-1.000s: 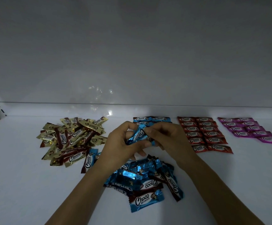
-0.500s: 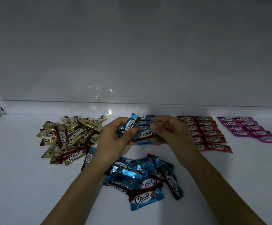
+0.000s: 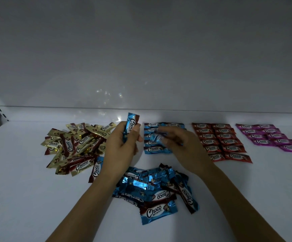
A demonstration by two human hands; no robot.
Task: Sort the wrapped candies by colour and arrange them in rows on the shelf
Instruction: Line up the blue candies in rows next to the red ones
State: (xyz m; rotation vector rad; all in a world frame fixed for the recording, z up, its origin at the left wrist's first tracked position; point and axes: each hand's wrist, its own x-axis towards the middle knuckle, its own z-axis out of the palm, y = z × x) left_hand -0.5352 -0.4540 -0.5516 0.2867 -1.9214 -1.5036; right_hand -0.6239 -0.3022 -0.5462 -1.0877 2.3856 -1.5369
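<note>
**Item:** candy (image 3: 131, 126), blue foil, one piece.
**Location:** held upright above the shelf (image 3: 19, 189) in the left hand (image 3: 122, 147). The fingers are curled round its lower half and the upper end sticks out free.
**Right hand** (image 3: 180, 145): over the blue rows (image 3: 152, 148), blurred. A blue wrapper (image 3: 156, 137) shows at its fingertips, but I cannot tell whether it is gripped.
**Stock:** blue pile (image 3: 159, 193) loose in front. Gold pile (image 3: 75, 147) at left, unsorted. Red rows (image 3: 229, 147) and pink rows (image 3: 263, 135) laid out at right.
**Handling, judged:** small and very light. The foil is likely slick and crinkly, the crimped ends thin and floppy, the body firmer. Best pinched across the middle, thumb against fingers, label up; the ends would bend if taken there. Laid pieces probably shift at a nudge, so set it down from above, just beside the last blue one.
</note>
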